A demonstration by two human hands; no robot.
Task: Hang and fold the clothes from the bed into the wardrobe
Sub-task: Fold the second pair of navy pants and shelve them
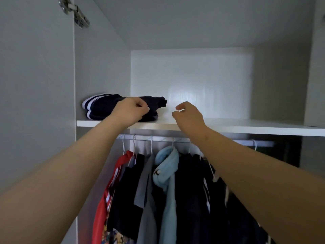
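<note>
A folded dark navy garment with white stripes (103,107) lies on the white wardrobe shelf (228,126), at its left end. My left hand (131,110) hovers in front of the garment with fingers curled loosely; I cannot tell if it touches the cloth. My right hand (189,115) is over the bare shelf just right of the garment, fingers curled and holding nothing. Below the shelf, several clothes hang on white hangers from the rail (246,142): a red striped top (112,182), dark items, a grey piece and a light blue hooded garment (167,166).
The wardrobe's left side wall (102,67) and open door with a metal hinge (77,13) stand at the left. The shelf runs on to the right, where another panel (314,76) closes the compartment. The bed is out of view.
</note>
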